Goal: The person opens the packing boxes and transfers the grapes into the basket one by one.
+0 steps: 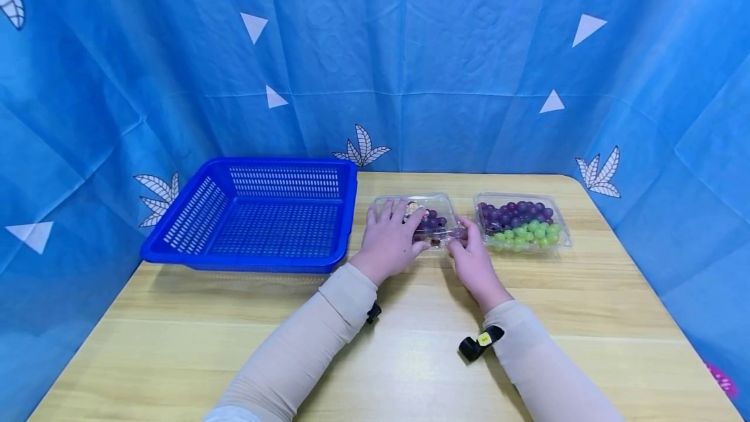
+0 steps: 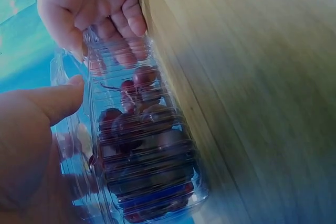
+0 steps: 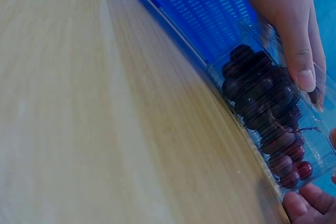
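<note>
A clear plastic box (image 1: 441, 202) of dark purple grapes (image 1: 432, 220) sits on the table, a small sticker showing on its lid between the fingers. My left hand (image 1: 389, 239) lies over the lid's left part with its fingers spread and fairly straight. At the box's right end, my right hand (image 1: 473, 264) grips the edge, thumb at the front corner and fingers around the side. In the left wrist view the ribbed box wall (image 2: 142, 156) faces the camera, grapes behind it. The right wrist view shows the left thumb (image 3: 302, 66) at the rim.
A second clear box (image 1: 510, 196) stands to the right, with purple grapes (image 1: 515, 212) at the back and green grapes (image 1: 527, 234) in front. On the left is a blue slotted basket (image 1: 246, 260). Blue curtains (image 1: 445, 70) hang behind and beside the wooden table (image 1: 404, 357).
</note>
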The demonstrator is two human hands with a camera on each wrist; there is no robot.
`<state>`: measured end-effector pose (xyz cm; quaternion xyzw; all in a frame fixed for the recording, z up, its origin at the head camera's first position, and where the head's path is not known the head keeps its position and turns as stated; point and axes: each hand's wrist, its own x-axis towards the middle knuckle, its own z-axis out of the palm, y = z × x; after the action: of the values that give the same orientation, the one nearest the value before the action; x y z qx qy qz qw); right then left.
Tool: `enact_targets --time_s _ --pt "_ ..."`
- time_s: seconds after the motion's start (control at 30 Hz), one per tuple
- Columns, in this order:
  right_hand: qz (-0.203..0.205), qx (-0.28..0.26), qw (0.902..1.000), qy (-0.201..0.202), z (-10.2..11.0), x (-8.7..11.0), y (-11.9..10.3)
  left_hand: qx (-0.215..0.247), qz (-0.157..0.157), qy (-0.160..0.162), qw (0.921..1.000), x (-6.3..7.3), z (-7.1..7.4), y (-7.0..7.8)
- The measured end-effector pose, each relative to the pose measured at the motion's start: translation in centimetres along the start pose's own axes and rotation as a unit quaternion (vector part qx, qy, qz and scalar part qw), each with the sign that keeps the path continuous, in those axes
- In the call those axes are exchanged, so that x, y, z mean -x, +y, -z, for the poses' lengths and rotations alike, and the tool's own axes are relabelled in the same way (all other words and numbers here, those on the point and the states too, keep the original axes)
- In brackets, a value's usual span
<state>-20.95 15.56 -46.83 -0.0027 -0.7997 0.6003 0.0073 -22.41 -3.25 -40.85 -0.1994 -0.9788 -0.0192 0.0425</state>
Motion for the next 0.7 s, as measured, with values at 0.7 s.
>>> enact_targets --time_s 0.7 --pt "-0.004 -0.007 1.0 -0.003 0.12 -0.1 -0.01 0.057 0.025 0.006 0.998 0.65 -0.38 -1.0"
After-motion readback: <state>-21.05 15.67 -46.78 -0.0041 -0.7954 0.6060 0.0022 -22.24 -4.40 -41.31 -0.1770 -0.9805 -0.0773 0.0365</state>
